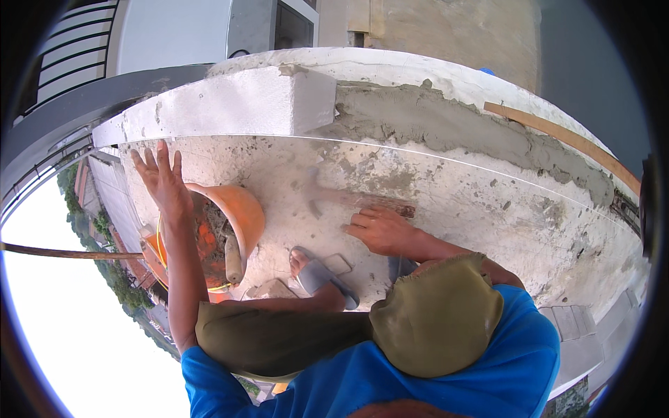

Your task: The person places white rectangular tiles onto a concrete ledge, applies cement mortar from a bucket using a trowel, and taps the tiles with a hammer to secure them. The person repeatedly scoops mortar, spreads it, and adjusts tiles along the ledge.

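Observation:
My left hand is raised over the orange bucket, fingers spread and nothing in them. Its fingertips are nearest the lower edge of a long white block. Inside the bucket are grey mortar and a trowel, whose pale handle sticks up by the right rim. My right hand is closed at the wooden handle of a hammer. The hammer's head is smeared by motion and points left, low over the pale floor. How the fingers wrap the handle is partly hidden.
A taut white string runs along the block's front. Wet mortar continues right of the block, with a wooden strip beyond. Grey blocks stand at lower right. A dark railing is at upper left. My sandalled foot is beside the bucket.

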The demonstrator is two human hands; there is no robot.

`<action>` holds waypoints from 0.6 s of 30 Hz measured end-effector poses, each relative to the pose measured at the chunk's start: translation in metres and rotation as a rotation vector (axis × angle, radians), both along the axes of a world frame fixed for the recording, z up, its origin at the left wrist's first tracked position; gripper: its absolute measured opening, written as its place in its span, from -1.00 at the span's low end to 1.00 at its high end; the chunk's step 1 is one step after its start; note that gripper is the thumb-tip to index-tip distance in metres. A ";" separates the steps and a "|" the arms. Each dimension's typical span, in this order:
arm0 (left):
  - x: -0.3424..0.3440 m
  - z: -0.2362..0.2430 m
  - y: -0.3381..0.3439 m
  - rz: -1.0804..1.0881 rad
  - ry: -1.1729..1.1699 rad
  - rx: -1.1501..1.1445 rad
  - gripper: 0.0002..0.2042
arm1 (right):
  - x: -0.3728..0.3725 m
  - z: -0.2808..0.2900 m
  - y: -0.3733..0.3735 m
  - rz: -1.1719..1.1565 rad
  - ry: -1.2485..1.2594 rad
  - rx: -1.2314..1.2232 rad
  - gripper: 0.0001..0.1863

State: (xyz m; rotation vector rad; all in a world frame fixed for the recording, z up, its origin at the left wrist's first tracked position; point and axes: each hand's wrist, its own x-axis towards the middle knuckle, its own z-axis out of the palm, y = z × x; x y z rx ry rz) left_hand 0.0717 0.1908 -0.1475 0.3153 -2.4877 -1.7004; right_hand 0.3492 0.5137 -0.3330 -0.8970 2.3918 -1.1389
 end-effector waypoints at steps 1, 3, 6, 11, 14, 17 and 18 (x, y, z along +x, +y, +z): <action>0.001 0.006 -0.001 0.010 0.003 -0.039 -0.02 | -0.003 0.003 -0.001 0.085 -0.054 0.044 -0.37; 0.005 0.014 0.003 0.030 0.018 -0.149 -0.08 | -0.020 0.024 0.012 -0.083 0.089 0.106 -0.17; 0.003 0.016 -0.010 -0.062 0.073 -0.377 -0.10 | -0.016 0.004 0.014 -0.127 0.080 0.157 0.05; 0.011 0.035 -0.075 -0.103 0.007 -0.838 -0.21 | -0.041 0.045 0.015 -0.047 0.010 0.287 -0.05; 0.015 0.049 -0.116 0.025 -0.134 -1.063 -0.19 | -0.023 0.043 0.005 -0.117 0.004 0.262 -0.18; 0.025 0.050 -0.182 0.091 -0.356 -1.038 -0.16 | 0.002 0.013 0.003 -0.207 -0.019 0.174 -0.36; 0.030 0.046 -0.202 0.115 -0.432 -0.952 -0.16 | 0.003 0.014 0.003 -0.240 -0.056 0.177 -0.40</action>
